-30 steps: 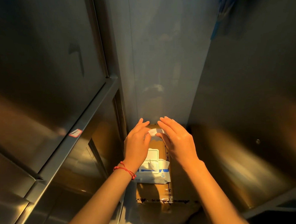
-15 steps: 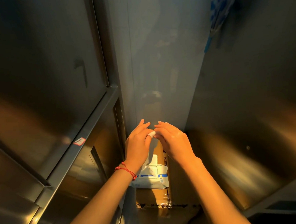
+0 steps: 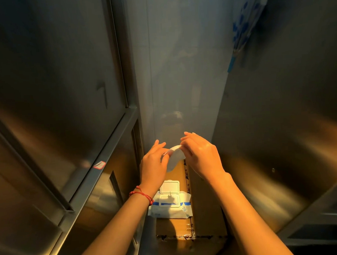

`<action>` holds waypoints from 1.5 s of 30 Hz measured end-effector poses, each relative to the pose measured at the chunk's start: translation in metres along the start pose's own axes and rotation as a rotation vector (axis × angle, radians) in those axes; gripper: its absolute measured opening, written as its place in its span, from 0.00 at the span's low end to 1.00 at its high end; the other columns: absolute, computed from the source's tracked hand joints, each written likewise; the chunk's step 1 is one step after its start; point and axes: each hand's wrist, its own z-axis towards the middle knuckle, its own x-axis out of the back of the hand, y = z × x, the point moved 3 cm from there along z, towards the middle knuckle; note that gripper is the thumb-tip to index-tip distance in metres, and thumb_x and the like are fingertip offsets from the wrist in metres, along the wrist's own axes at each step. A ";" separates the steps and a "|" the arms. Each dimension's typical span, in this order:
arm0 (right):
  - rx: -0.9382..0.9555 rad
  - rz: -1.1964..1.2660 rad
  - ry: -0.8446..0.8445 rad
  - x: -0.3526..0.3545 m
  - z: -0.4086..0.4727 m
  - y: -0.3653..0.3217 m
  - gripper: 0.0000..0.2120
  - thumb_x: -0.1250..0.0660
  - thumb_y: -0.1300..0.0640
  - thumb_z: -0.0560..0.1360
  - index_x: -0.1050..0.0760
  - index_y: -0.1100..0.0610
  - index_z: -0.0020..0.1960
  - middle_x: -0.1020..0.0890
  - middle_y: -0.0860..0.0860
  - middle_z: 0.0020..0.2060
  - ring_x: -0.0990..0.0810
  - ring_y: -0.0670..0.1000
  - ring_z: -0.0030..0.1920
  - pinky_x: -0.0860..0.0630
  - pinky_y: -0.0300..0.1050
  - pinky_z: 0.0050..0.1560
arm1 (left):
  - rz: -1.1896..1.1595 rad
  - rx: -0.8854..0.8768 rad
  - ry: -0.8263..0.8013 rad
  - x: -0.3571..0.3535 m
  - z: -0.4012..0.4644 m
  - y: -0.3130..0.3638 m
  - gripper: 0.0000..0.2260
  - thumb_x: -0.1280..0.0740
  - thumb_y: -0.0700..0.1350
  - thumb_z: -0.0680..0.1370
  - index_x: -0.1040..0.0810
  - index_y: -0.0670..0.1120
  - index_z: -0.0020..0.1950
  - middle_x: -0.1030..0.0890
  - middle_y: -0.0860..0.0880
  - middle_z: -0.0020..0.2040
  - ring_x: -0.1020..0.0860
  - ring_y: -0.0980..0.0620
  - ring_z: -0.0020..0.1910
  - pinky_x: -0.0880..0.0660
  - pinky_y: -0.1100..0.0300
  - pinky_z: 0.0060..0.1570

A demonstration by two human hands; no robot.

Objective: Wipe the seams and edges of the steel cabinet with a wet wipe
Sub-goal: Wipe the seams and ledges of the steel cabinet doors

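Both hands meet in the middle of the view, holding a white wet wipe (image 3: 175, 158) between them. My left hand (image 3: 153, 163), with a red string at the wrist, pinches its left edge. My right hand (image 3: 200, 156) pinches its upper right edge. The wipe hangs down, partly unfolded. Below the hands lies a white and blue wipe pack (image 3: 171, 203) with its flip lid open, resting on a cardboard box (image 3: 174, 224). The steel cabinet (image 3: 53, 95) stands on the left, with its doors, seams and frame edge running diagonally.
A second steel surface (image 3: 283, 140) rises on the right. A pale wall panel (image 3: 179, 67) fills the narrow gap between them. A blue and white plastic bag (image 3: 249, 14) hangs at the upper right. A small red-edged sticker (image 3: 99, 164) sits on the cabinet frame.
The hands have risen slightly and pulled apart. The wipe, bunched between the fingertips before, now hangs partly spread out between them.
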 end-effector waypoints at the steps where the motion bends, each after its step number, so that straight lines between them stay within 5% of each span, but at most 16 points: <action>1: 0.002 -0.001 0.014 0.003 0.001 -0.001 0.05 0.25 0.66 0.67 0.20 0.64 0.42 0.16 0.59 0.43 0.17 0.59 0.47 0.21 0.53 0.48 | -0.002 -0.004 0.009 0.002 0.000 0.001 0.11 0.35 0.41 0.77 0.20 0.42 0.58 0.26 0.45 0.66 0.33 0.47 0.69 0.33 0.52 0.64; 18: -0.085 0.082 0.108 0.057 -0.004 -0.010 0.06 0.26 0.64 0.68 0.20 0.64 0.44 0.16 0.59 0.47 0.17 0.59 0.50 0.22 0.51 0.48 | 0.036 0.011 0.100 0.033 -0.023 0.041 0.07 0.33 0.40 0.76 0.18 0.38 0.49 0.24 0.44 0.64 0.33 0.48 0.69 0.36 0.60 0.61; 24: -0.032 0.106 0.151 0.077 -0.021 -0.010 0.07 0.24 0.65 0.65 0.20 0.63 0.41 0.16 0.58 0.44 0.16 0.58 0.47 0.21 0.52 0.47 | 0.040 0.045 0.204 0.032 -0.044 0.073 0.07 0.33 0.41 0.77 0.18 0.38 0.47 0.24 0.44 0.63 0.32 0.48 0.69 0.33 0.55 0.62; 38: 0.082 0.209 0.184 0.103 -0.055 -0.039 0.10 0.22 0.65 0.63 0.19 0.63 0.43 0.17 0.58 0.49 0.17 0.58 0.49 0.27 0.46 0.52 | 0.028 0.171 0.430 0.046 -0.088 0.135 0.09 0.36 0.40 0.78 0.18 0.38 0.51 0.24 0.44 0.64 0.32 0.47 0.69 0.31 0.56 0.61; 45: 0.100 0.277 0.155 0.118 -0.065 -0.072 0.06 0.23 0.63 0.65 0.19 0.61 0.40 0.19 0.60 0.54 0.19 0.60 0.53 0.26 0.51 0.54 | -0.061 0.203 0.483 0.067 -0.112 0.145 0.11 0.38 0.41 0.79 0.20 0.40 0.57 0.23 0.45 0.63 0.31 0.48 0.68 0.29 0.54 0.60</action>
